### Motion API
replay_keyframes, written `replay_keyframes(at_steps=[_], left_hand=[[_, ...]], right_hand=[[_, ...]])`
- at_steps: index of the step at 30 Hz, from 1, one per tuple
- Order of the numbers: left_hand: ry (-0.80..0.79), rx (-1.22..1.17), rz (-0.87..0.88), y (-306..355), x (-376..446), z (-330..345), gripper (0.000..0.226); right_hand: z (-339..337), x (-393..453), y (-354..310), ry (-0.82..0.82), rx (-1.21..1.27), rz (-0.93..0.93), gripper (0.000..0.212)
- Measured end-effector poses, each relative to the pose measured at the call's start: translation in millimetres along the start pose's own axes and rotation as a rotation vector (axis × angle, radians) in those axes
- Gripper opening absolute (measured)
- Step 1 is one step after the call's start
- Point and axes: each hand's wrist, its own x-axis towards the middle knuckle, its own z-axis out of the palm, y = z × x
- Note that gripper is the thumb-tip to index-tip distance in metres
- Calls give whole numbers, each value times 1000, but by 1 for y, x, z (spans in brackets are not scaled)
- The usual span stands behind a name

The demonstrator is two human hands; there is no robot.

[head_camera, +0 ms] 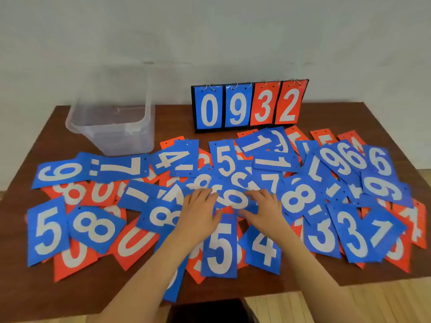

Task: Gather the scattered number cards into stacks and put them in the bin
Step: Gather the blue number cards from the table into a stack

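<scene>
Both the left hand [201,212] and the right hand [265,209] lie flat, fingers loosely spread, bracketing a blue number card [234,199] mid-table, seemingly to start a stack, while the clear plastic bin [112,134] waits empty at the far left

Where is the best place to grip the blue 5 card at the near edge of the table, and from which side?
Probably by its near short edge. The blue 5 card lies flat on top of its neighbours, that edge overlaps the bare table, and both hands cover its far end. Come from the near side and slide a thumb under.
</scene>
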Motion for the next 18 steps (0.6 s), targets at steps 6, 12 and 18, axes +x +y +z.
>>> replay_keyframes(at_steps=[6, 12, 18], left_hand=[[22, 47, 9, -22, 1, 40, 57], [130, 23, 29, -34, -6, 63, 55], [316, -66, 67, -28, -11, 64, 60]], right_hand=[[34, 3, 3, -56, -190, -122, 48], [43, 3, 8, -53, -110, -124, 37], [42, -4, 0, 95, 153, -171, 24]])
